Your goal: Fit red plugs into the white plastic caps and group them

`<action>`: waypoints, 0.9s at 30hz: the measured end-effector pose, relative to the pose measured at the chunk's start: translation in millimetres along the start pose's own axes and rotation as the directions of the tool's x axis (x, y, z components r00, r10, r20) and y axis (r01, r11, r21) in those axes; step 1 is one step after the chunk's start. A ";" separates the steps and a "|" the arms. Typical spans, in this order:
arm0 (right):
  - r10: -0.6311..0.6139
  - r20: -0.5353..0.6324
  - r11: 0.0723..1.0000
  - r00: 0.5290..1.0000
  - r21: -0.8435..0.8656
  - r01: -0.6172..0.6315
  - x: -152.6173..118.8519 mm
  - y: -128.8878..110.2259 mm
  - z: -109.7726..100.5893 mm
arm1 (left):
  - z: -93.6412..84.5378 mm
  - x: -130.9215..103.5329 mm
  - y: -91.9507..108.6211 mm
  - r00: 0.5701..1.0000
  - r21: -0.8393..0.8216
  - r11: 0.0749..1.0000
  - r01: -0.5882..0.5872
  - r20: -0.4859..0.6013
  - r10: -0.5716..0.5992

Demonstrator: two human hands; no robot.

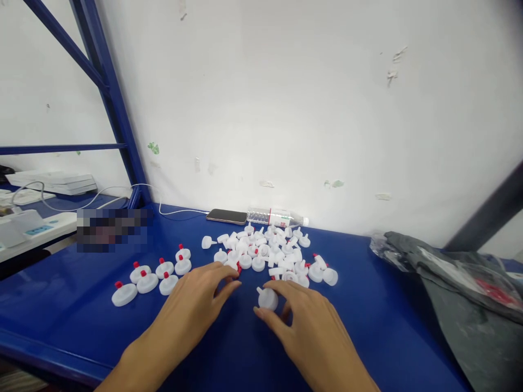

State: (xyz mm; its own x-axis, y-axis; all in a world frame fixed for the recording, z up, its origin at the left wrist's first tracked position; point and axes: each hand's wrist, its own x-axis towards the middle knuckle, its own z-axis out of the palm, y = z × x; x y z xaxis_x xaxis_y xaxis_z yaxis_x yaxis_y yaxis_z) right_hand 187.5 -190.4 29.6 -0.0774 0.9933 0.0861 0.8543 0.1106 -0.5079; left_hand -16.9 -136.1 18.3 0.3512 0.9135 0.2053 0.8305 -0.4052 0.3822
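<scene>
My right hand grips a white nozzle cap between thumb and fingers, its spout pointing up and to the left. Near the front edge of the pile of white caps, my left hand has its fingertips at a small red tip; thumb and fingers are apart. Whether those fingertips touch the red tip is hard to tell. Several white caps with red tips stand upright in a group to the left of my left hand. A few more red tips show among the white caps of the pile.
A phone with a white cable and a clear bottle lie by the wall behind the pile. Grey plastic bags cover the right side. Blue frame posts and a white power strip are at left.
</scene>
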 end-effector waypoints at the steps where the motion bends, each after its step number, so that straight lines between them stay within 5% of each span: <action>1: 0.010 0.005 1.000 1.000 -0.008 -0.010 -0.2 0.7 0.1 | 1.8 1.0 -4.0 1.000 0.036 0.999 0.023 0.007 -0.024; 13: -0.002 -0.002 1.000 1.000 0.006 0.002 -1.9 1.9 4.8 | 8.5 1.5 -10.1 0.998 0.020 0.999 0.031 0.061 -0.032; 17: -0.020 0.002 1.000 1.000 0.024 0.019 -3.0 1.5 4.5 | -1.3 -3.4 2.1 0.998 -0.210 0.976 -0.063 -0.013 0.061; 20: -0.050 0.013 0.996 0.999 0.073 0.049 -3.6 0.9 4.2 | -9.9 -7.1 14.9 0.999 -0.467 0.884 -0.040 -0.049 0.019; 27: -0.079 0.027 0.986 0.996 0.150 0.074 -3.7 0.3 2.1 | -11.4 -8.8 24.4 0.985 -0.700 0.704 0.116 0.170 0.007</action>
State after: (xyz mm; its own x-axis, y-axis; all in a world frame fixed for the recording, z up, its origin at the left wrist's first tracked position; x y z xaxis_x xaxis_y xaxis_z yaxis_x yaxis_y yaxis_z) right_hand 186.9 -193.9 27.3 -0.1587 0.9820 0.1024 0.7596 0.1877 -0.6227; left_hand -4.6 -154.4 36.1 0.4258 0.9034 0.0517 0.3229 -0.2051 0.9240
